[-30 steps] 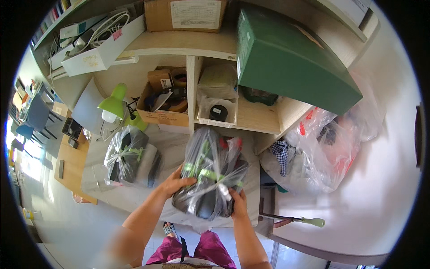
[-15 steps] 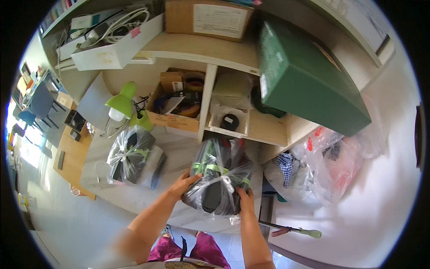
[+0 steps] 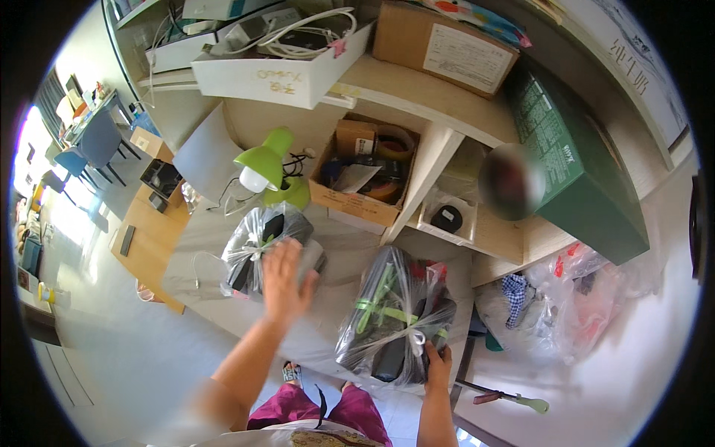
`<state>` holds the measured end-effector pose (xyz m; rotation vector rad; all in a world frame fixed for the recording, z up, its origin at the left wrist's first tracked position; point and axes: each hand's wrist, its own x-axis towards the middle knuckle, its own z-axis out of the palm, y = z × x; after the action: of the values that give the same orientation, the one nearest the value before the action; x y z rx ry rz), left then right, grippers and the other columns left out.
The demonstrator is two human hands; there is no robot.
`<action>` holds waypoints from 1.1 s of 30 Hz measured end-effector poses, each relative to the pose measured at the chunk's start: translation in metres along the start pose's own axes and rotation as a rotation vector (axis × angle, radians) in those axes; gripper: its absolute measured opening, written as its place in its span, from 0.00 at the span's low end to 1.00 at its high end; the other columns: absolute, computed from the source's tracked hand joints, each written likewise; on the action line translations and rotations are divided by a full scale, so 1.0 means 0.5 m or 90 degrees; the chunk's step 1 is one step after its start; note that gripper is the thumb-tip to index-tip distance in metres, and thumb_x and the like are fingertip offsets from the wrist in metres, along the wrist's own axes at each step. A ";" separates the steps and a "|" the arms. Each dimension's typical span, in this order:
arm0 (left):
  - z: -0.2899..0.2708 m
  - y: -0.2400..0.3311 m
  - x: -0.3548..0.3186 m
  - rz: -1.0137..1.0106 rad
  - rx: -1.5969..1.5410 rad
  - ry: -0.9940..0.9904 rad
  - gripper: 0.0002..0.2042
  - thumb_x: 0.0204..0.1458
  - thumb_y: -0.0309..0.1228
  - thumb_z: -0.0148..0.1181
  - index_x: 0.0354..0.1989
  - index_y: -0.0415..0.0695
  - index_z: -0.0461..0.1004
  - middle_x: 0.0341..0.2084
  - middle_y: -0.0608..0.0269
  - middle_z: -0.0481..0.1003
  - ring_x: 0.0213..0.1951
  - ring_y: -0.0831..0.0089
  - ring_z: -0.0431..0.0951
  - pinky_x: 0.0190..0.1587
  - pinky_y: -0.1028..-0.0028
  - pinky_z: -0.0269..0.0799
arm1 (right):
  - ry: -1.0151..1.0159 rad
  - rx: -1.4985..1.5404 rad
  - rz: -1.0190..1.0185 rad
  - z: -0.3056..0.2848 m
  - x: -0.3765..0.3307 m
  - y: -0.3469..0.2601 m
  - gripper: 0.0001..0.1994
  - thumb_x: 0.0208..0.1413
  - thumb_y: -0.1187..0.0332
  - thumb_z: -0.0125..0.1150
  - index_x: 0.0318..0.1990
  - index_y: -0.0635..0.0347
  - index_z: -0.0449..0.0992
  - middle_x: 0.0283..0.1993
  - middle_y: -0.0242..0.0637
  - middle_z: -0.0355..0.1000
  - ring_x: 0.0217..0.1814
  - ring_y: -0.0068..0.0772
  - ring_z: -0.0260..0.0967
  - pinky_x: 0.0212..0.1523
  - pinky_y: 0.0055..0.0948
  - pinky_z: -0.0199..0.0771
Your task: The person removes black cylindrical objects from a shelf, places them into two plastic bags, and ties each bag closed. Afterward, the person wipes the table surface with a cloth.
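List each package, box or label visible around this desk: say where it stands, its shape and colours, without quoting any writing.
Clear plastic bag tied with pale ribbon: desk front, dark contents, green strips; right hand grips its lower edge.
Second clear tied bag: desk left, under the left hand.
Open brown cardboard box: shelf cubby, tape rolls inside.
Brown carton with white label: top shelf.
Large green box: upper right, tilted.
White tray: top shelf, holds cables.
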<state>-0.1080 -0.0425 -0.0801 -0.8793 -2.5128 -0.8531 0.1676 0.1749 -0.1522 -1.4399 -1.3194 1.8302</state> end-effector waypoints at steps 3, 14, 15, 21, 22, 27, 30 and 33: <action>-0.047 -0.132 0.035 -0.188 0.242 -0.276 0.26 0.51 0.42 0.53 0.57 0.43 0.63 0.58 0.54 0.60 0.60 0.52 0.57 0.61 0.52 0.50 | 0.056 -0.064 -0.046 0.002 -0.015 0.042 0.31 0.51 0.64 0.61 0.58 0.70 0.56 0.53 0.49 0.63 0.53 0.38 0.62 0.53 0.30 0.60; -0.082 -0.230 0.111 -0.086 0.146 -0.401 0.20 0.43 0.51 0.61 0.32 0.46 0.74 0.34 0.57 0.72 0.42 0.56 0.71 0.43 0.62 0.67 | 0.110 -0.097 -0.134 0.007 -0.060 0.060 0.28 0.55 0.61 0.57 0.59 0.67 0.57 0.56 0.48 0.62 0.55 0.35 0.61 0.55 0.28 0.59; -0.080 -0.224 0.114 -0.124 0.123 -0.426 0.20 0.44 0.51 0.61 0.30 0.45 0.74 0.32 0.57 0.73 0.40 0.56 0.72 0.41 0.62 0.68 | 0.112 -0.106 -0.145 0.002 -0.056 0.071 0.28 0.55 0.61 0.57 0.59 0.67 0.58 0.55 0.48 0.62 0.54 0.35 0.62 0.55 0.28 0.59; -0.044 -0.217 0.079 -0.133 0.083 -0.389 0.19 0.45 0.48 0.61 0.26 0.43 0.72 0.25 0.56 0.76 0.32 0.55 0.76 0.35 0.60 0.69 | 0.154 -0.169 -0.163 0.005 -0.051 0.079 0.27 0.54 0.61 0.58 0.57 0.67 0.60 0.51 0.48 0.65 0.50 0.35 0.64 0.53 0.28 0.61; -0.042 -0.219 0.084 -0.157 0.076 -0.405 0.18 0.45 0.48 0.61 0.26 0.43 0.72 0.24 0.55 0.76 0.31 0.55 0.76 0.34 0.60 0.69 | 0.155 -0.180 -0.170 0.008 -0.053 0.074 0.28 0.54 0.59 0.58 0.57 0.67 0.60 0.52 0.49 0.65 0.52 0.38 0.64 0.54 0.30 0.60; -0.036 -0.131 0.085 -0.230 -0.105 -0.376 0.18 0.44 0.46 0.62 0.21 0.40 0.74 0.19 0.53 0.74 0.25 0.59 0.75 0.29 0.64 0.69 | 0.163 -0.232 -0.191 0.018 -0.064 0.049 0.30 0.53 0.56 0.57 0.57 0.69 0.59 0.53 0.53 0.64 0.54 0.44 0.64 0.55 0.33 0.60; -0.027 -0.021 0.074 -0.219 -0.142 -0.422 0.17 0.47 0.43 0.63 0.28 0.39 0.76 0.21 0.57 0.75 0.23 0.71 0.73 0.28 0.70 0.69 | 0.168 -0.249 -0.167 0.030 -0.074 0.029 0.30 0.54 0.56 0.57 0.57 0.68 0.58 0.52 0.54 0.65 0.53 0.45 0.64 0.54 0.33 0.61; -0.010 0.061 0.053 -0.295 -0.216 -0.481 0.18 0.46 0.44 0.63 0.28 0.38 0.75 0.20 0.55 0.75 0.24 0.68 0.74 0.28 0.69 0.69 | 0.194 -0.237 -0.169 0.012 -0.050 0.053 0.28 0.53 0.56 0.57 0.56 0.67 0.60 0.50 0.53 0.67 0.51 0.45 0.66 0.52 0.34 0.63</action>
<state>-0.1073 -0.0146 -0.0502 -0.8382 -3.3820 -1.3113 0.1758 0.1409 -0.1637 -1.5605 -1.6524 1.1861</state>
